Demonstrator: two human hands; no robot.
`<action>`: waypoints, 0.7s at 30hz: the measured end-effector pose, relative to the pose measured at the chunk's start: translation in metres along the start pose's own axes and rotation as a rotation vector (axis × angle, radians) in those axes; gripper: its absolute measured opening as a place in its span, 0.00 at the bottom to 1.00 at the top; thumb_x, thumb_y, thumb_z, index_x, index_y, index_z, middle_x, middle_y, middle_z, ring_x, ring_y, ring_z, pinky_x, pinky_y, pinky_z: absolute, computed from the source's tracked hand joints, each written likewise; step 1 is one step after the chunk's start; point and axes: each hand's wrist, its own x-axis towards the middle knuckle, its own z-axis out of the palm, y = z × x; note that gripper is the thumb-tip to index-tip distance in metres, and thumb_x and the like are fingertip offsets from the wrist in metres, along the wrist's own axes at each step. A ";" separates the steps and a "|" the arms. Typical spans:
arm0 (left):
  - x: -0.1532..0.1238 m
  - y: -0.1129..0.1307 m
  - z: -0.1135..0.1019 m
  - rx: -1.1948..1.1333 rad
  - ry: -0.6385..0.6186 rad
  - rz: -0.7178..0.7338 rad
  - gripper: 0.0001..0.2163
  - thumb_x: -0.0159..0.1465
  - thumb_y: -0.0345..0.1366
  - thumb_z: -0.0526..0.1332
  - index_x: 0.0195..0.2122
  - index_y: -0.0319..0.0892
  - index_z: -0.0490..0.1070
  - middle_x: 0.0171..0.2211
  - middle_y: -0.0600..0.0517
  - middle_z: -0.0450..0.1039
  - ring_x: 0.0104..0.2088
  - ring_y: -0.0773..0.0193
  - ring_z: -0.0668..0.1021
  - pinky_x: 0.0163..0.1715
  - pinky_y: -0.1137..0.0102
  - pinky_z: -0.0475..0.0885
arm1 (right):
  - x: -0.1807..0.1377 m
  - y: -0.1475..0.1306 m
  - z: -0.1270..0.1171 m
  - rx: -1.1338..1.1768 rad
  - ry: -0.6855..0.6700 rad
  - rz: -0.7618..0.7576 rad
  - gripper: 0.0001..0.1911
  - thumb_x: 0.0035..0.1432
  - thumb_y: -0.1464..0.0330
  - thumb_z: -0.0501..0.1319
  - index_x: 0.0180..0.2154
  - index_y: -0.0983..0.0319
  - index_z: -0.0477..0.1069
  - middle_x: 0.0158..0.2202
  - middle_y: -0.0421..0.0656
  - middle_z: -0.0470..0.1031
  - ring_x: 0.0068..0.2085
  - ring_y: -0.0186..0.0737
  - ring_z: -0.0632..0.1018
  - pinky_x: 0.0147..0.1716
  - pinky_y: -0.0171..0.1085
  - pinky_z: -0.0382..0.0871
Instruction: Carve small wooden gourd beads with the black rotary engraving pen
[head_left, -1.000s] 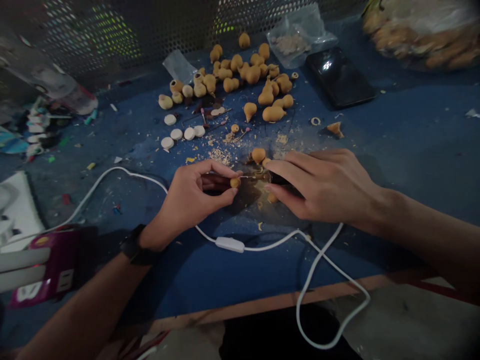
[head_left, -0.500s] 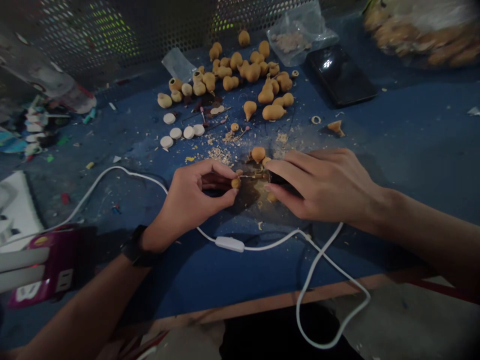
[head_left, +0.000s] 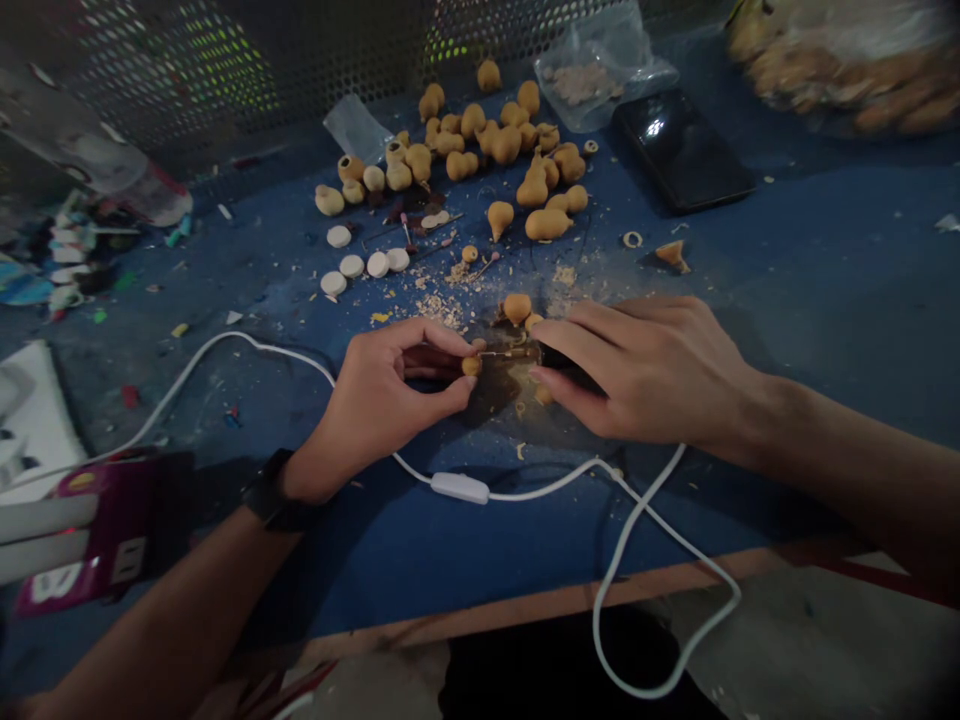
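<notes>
Between the thumb and fingers of my left hand [head_left: 401, 385] is a tiny tan gourd [head_left: 471, 366], partly covered by the fingertips. My right hand [head_left: 645, 370] is closed around a dark-bodied rotary tool [head_left: 553, 357], mostly hidden under the fingers. Its thin metal bit [head_left: 495, 353] points left and meets the gourd, as far as I can see. Just beyond the tool lies a small orange-brown gourd [head_left: 517, 308], with further gourd pieces close to my right fingertips. Shavings [head_left: 442, 308] are scattered past my hands.
Many small gourds [head_left: 501, 145] are heaped at the back, near white discs [head_left: 377, 264] and loose bits. A black phone [head_left: 682, 150] lies right of them. A white cord with an inline switch [head_left: 459, 488] loops over the table's front edge [head_left: 420, 632]. A purple box [head_left: 90, 540] stands left.
</notes>
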 end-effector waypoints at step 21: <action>0.000 -0.002 -0.001 0.048 -0.021 -0.026 0.13 0.61 0.43 0.83 0.40 0.45 0.84 0.42 0.49 0.92 0.41 0.53 0.93 0.47 0.62 0.94 | 0.000 -0.001 0.000 0.044 -0.006 0.030 0.18 0.83 0.63 0.56 0.51 0.61 0.85 0.42 0.50 0.88 0.35 0.47 0.83 0.34 0.43 0.64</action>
